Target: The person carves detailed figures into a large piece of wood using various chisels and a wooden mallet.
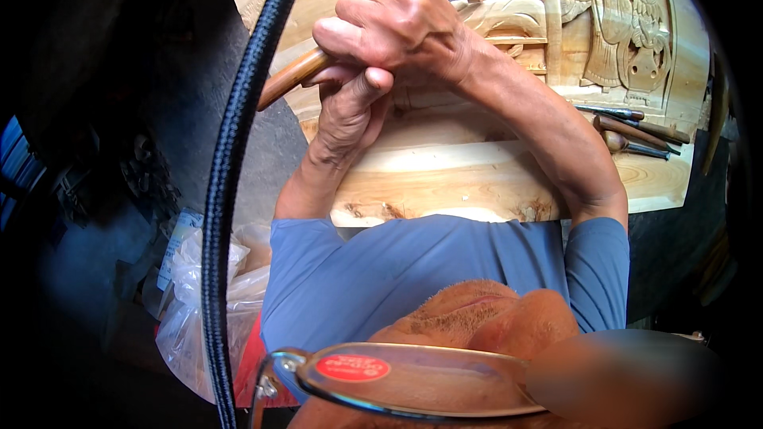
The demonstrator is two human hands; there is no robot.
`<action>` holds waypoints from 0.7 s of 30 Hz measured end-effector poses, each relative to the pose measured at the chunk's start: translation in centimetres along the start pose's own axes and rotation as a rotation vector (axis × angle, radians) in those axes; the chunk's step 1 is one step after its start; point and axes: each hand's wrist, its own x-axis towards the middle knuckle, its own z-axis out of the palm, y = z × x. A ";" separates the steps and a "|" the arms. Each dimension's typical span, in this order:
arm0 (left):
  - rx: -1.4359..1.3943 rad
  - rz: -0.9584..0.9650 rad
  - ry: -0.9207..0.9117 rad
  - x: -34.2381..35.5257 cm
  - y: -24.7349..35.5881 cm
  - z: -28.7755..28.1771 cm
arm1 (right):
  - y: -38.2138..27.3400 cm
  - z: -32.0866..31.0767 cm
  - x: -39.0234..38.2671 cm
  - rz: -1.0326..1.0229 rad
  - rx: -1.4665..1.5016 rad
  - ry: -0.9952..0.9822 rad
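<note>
A carving chisel with a brown wooden handle (292, 78) slants across in front of me, its dark metal tip showing beyond my knuckles. My right hand (401, 25) is closed over the chisel, fist on top. Pressed up against it from below is my left hand (355, 107), thumb raised; its fingers are mostly hidden but appear wrapped round the same tool. Both hands are above a pale wooden panel (445, 167) carved in relief. The tip lies close to the carved part at the top, and I cannot tell whether it touches the wood.
Several wooden-handled carving tools (636, 131) lie on the panel's right side, beside carved figures (612, 24). A black braided cord (230, 167) runs down the left of the view. A clear plastic bag (191, 326) sits at the lower left, on the near side of grey flooring (214, 87).
</note>
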 end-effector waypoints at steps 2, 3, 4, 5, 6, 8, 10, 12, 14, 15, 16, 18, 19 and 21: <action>0.056 0.060 -0.077 0.1 -0.4 -0.2 | -0.9 0.1 0.1 0.002 -0.143 0.076; 0.152 0.048 -0.002 -0.5 -0.4 0.2 | -1.9 -0.2 0.1 0.035 -0.151 0.058; 0.241 0.025 0.065 -1.1 -0.5 0.7 | -3.0 -0.8 0.1 0.074 -0.166 0.032; 0.327 -0.003 0.130 -1.5 -0.5 1.2 | -3.5 -1.3 0.0 0.085 -0.125 0.022; 0.325 -0.005 0.151 -1.7 -1.0 1.0 | -3.4 -1.5 -0.3 0.078 -0.092 0.014; 0.230 0.026 0.192 -2.0 -2.0 0.7 | -2.8 -1.8 -0.9 0.065 -0.025 -0.004; 0.044 0.101 0.215 -1.8 -2.5 1.2 | -2.1 -2.3 -0.6 -0.009 0.037 0.048; 0.221 0.268 -0.010 -0.7 -3.3 -0.2 | -1.4 -3.0 0.1 -0.060 0.084 0.028; 0.226 0.274 -0.017 -0.5 -3.8 1.0 | -0.7 -2.0 0.3 -0.029 0.094 0.069; 0.216 0.262 -0.005 -0.1 -3.9 1.6 | -0.5 -1.9 0.2 -0.020 0.101 0.075; 0.213 0.226 0.010 -0.2 -3.7 2.0 | -0.4 -1.7 0.2 -0.011 0.107 0.080; 0.213 0.139 0.044 -0.7 -3.3 2.7 | -0.2 -1.6 0.0 -0.008 0.104 0.069; 0.211 0.130 0.046 -0.7 -3.4 2.4 | -0.1 -1.6 0.0 -0.006 0.101 0.062; 0.202 0.162 0.037 -0.1 -3.6 1.2 | -0.2 -1.5 0.1 0.007 0.131 0.072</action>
